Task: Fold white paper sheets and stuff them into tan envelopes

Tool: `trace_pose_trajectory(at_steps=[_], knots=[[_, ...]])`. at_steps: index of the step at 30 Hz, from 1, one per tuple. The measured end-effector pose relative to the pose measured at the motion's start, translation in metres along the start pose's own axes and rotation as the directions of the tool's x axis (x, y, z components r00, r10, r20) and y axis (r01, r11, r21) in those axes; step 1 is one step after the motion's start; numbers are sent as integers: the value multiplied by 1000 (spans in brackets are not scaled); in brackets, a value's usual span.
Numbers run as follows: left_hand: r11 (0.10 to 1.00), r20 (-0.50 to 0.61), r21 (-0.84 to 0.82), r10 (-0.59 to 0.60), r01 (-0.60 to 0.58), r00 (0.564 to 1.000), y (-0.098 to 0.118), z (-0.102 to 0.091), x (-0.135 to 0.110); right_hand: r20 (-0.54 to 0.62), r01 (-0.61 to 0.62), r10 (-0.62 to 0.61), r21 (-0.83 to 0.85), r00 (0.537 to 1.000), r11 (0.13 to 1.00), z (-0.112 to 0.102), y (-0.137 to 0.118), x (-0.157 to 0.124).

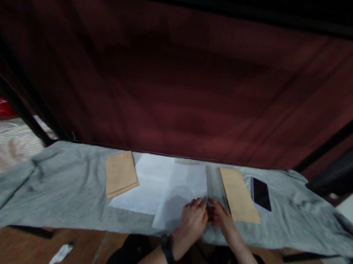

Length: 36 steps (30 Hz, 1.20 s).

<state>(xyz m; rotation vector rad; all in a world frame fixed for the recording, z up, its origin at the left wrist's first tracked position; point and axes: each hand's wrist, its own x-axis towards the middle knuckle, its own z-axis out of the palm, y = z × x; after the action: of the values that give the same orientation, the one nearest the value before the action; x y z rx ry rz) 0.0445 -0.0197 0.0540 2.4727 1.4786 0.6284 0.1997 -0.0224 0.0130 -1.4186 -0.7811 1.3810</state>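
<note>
A white sheet of paper (183, 188) lies before me on the grey cloth, overlapping other white paper (153, 172) to its left. My left hand (193, 217), with a dark band on its wrist, rests on the near right corner of the front sheet, fingers bent and closed together at its edge. From the other side my right hand (219, 215) meets it, its curled fingers at the same edge; their tips are partly hidden. Brown envelopes (121, 174) lie on the left paper's edge. More brown envelopes (240, 195) lie just right of my right hand.
A phone (261, 194) with a light purple case lies right of the envelopes. The grey cloth (71, 185) covers a long narrow surface. A dark red panel (191, 89) rises behind it. Striped fabric (11, 142) is at the left, and a crumpled white tissue (61, 254) is on the tiled floor.
</note>
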Motion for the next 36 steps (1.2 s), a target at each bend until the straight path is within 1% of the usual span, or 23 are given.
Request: trace_pose_trajectory(at_steps=[1,3,5,7,9,11,12,14,17,19,21,26,27,29,31,32,33,34,36], knots=[[1000,13,-19,12,-12,1000,5,5,0,-25,-23,23,18,999,1000,0,-1,1],[997,42,-70,43,-40,998,13,9,0,-103,3,-2,14,995,1000,0,-2,2],[989,54,-128,82,-75,995,17,6,0,-138,88,-89,-18,986,996,-3,-3,4],[983,52,-160,97,-87,994,16,-2,3,-122,183,-194,-94,973,979,-7,-4,9],[988,33,-145,63,-58,997,8,-12,7,-111,266,-297,-233,948,935,-13,-5,17],[995,0,-98,-2,2,1000,-8,-21,14,-114,319,-380,-356,918,878,-18,-6,27],[997,-21,-71,-45,43,999,-17,-24,17,-121,329,-402,-387,908,861,-20,-6,32],[992,-44,-23,-128,127,991,-39,-26,22,-138,331,-422,-426,896,842,-24,-4,39],[972,-30,87,-218,220,975,-64,-22,24,-165,338,-476,-510,864,791,-25,0,44],[960,-10,155,-234,233,972,-72,-15,22,-170,350,-523,-569,835,744,-25,0,45],[953,2,202,-231,226,973,-75,-8,18,-159,362,-565,-621,810,695,-23,-1,44],[953,3,252,-175,168,985,-79,6,11,-122,360,-614,-715,780,600,-16,-2,38],[956,7,251,-162,155,987,-82,8,11,-107,359,-631,-744,769,564,-14,-1,35],[959,0,246,-145,140,989,-86,10,12,-47,359,-683,-823,729,440,-7,-1,28],[961,-38,240,-135,140,990,-86,11,15,68,383,-718,-878,693,287,3,-2,23],[963,-59,233,-126,137,990,-84,11,17,130,411,-715,-881,687,234,10,-4,23],[966,-75,226,-110,125,991,-81,11,19,190,453,-699,-866,690,211,18,-6,24],[970,-83,219,-87,104,993,-78,12,21,245,495,-674,-844,697,205,26,-8,26],[976,-67,218,-12,26,998,-71,17,25,313,547,-631,-809,710,214,43,-11,35]])
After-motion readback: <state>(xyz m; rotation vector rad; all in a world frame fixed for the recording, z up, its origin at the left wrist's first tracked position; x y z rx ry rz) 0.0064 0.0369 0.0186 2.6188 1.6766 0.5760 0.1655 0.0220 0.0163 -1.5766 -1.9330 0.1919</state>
